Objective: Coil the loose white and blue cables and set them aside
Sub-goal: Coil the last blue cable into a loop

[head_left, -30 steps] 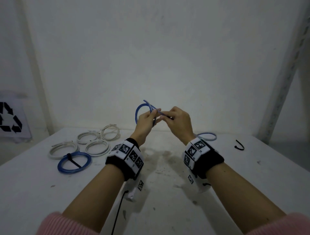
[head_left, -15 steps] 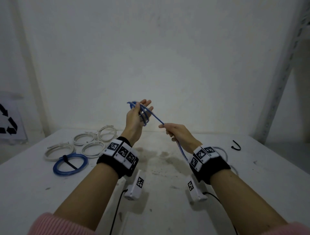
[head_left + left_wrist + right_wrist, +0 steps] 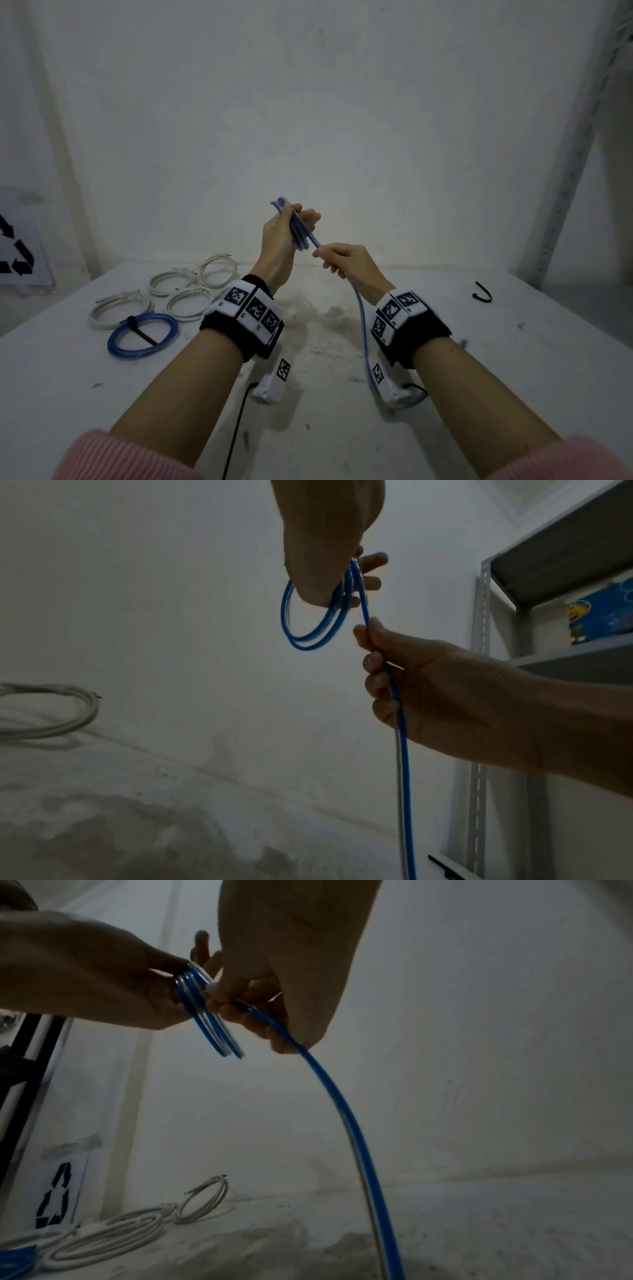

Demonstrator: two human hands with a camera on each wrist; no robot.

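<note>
From the head view, I hold the started coil [image 3: 297, 228] of the blue cable [image 3: 363, 329] in my left hand [image 3: 281, 240], raised above the table [image 3: 513, 359], with my fingers curled round its loops. My right hand [image 3: 346, 265] sits just right of the coil and a little lower, pinching the free run, which drops from there to the table and curves away under my right wrist. The finished white coils [image 3: 186, 301] and a tied blue coil [image 3: 142, 334] lie on the table well left of the coil I hold.

From the left wrist view, two loops hang below my left palm; the free run leaves them and goes almost straight down through my right fist.

From the right wrist view, my right fingertips [image 3: 219, 989] nearly touch the loops. I judge the next wrap must carry the slack up and left, over the coil.
</note>
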